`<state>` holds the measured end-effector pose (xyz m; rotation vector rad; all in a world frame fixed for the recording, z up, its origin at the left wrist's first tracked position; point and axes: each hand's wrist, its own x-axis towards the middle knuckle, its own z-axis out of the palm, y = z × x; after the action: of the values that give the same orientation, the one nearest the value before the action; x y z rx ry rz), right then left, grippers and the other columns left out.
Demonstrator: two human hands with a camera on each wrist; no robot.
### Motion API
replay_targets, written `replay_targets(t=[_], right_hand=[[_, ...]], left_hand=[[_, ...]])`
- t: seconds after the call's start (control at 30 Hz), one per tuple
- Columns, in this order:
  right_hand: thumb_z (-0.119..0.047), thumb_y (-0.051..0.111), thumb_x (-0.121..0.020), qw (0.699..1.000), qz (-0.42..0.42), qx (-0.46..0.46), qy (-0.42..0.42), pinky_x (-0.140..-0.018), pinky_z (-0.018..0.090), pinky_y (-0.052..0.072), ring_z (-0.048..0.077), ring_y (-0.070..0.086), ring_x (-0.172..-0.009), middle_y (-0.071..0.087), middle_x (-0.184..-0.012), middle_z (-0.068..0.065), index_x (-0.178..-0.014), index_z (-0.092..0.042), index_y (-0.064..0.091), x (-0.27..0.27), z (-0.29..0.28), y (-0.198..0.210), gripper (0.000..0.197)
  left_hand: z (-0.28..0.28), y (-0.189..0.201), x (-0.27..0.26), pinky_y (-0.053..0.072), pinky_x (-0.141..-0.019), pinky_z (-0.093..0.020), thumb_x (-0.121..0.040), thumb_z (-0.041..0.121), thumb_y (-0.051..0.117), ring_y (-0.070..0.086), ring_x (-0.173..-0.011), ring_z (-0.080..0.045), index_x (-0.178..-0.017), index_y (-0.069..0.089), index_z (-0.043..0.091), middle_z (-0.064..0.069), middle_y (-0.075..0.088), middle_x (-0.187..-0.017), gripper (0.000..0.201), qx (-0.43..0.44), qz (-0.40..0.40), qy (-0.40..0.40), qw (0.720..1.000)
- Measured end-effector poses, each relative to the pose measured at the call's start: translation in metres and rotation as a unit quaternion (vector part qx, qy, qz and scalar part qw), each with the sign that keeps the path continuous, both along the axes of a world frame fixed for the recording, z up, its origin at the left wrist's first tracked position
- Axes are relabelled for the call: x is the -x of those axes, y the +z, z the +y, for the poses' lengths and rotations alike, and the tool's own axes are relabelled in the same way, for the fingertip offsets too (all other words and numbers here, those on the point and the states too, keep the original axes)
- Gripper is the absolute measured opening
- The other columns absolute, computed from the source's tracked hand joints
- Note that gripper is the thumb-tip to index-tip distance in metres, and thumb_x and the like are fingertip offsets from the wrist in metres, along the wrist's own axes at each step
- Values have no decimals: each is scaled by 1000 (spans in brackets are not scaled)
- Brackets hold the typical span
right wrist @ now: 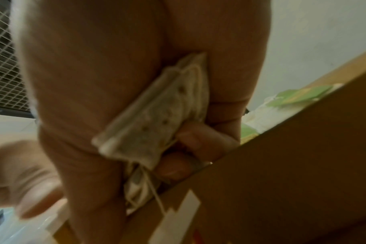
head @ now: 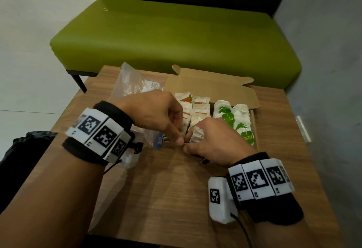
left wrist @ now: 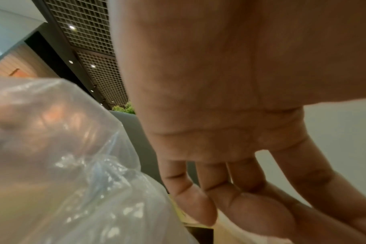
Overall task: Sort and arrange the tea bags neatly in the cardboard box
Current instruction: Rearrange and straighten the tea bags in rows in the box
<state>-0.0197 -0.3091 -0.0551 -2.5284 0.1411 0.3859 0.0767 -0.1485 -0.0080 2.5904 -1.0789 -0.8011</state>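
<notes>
Over on the left of the wooden table (head: 176,189) there's the crumpled clear plastic bag (head: 129,83), just beside the open brown cardboard box (head: 213,87), and my left hand (head: 156,114) is hovering over the box's left edge with the fingers curled down. The forefinger and thumb look like they're meeting at the near rim, maybe nipping a string or tag, but honestly I can't tell if there's anything between them; the left wrist view only shows loosely bent fingers and nothing in the palm. Moving right, my right hand (head: 215,140) has a small stack of white paper tea bags (right wrist: 157,118) squeezed between thumb and fingers right at the box's near wall, one string and tag dangling off it (right wrist: 157,198). Inside the box the left rows are white bags with orange tags (head: 197,106) standing on edge, and the right rows have the green-tagged ones (head: 235,122). So I reckon I'm mid-slotting this stack into the near end of the orange-tag rows. Next bit needs the stack pushed down upright, flush with its neighbours, and that loose string tucked in so it doesn't snag.
</notes>
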Motion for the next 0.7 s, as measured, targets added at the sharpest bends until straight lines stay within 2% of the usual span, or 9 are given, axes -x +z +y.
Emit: replay_targets(t=[0.1,0.2,0.3,0.4,0.47,0.57,0.63,0.7], right_hand=[[-48,77,-76,1000,-4,3,-4,-77,42,59,15,66,-86,71,-90,-5,-89,-27,74,-1,1,-2,26],[-49,76,-76,1000,-5,3,-3,-80,41,58,15,65,-90,71,-94,-5,-90,-27,75,-1,1,-3,26],[-46,79,-77,1000,-11,-19,-3,-81,42,58,14,65,-91,70,-94,-6,-88,-28,75,0,1,0,21],[-40,81,-78,998,-22,-55,-9,-79,40,58,10,64,-87,69,-90,-9,-82,-29,76,2,0,3,13],[-38,82,-79,997,-30,-67,-18,-77,38,59,7,65,-83,69,-87,-11,-81,-29,75,3,-3,4,12],[-38,82,-79,997,-26,-70,-28,-73,37,59,8,65,-81,69,-86,-10,-81,-28,73,3,-6,4,13],[-36,82,-80,997,-23,-71,-28,-69,33,56,8,65,-81,69,-85,-10,-81,-28,73,4,-8,5,12],[-34,81,-80,996,-28,-76,-30,-62,24,50,5,64,-77,69,-80,-11,-79,-28,73,5,-12,5,10]], left_hand=[[-4,-6,2,40,-59,-24,-64,49,86,58,-73,-7,-80,69,27,7,68,-81,32,-39,9,-22,999],[-3,-10,-2,41,-61,-25,-72,37,82,57,-75,-8,-84,69,26,8,67,-81,21,-41,-32,-35,998],[0,-14,-7,42,-63,-29,-78,38,78,55,-75,-9,-86,69,24,5,64,-81,18,-24,-82,-29,996],[0,-15,-8,49,-67,-36,-86,36,70,59,-77,-17,-87,73,21,0,67,-82,15,4,-113,-41,993],[0,-14,-7,48,-68,-32,-91,31,64,59,-80,-14,-94,75,24,4,69,-86,13,18,-118,-48,992],[-3,-14,-6,41,-70,-25,-96,26,58,54,-83,-10,-104,74,28,11,62,-90,19,1,-128,-59,990],[-5,-13,-5,46,-77,-29,-97,28,56,54,-88,-13,-108,73,28,9,62,-94,21,-21,-141,-76,987],[-8,-12,-3,49,-83,-34,-96,31,57,55,-91,-14,-108,72,28,8,63,-98,20,-37,-150,-89,984]])
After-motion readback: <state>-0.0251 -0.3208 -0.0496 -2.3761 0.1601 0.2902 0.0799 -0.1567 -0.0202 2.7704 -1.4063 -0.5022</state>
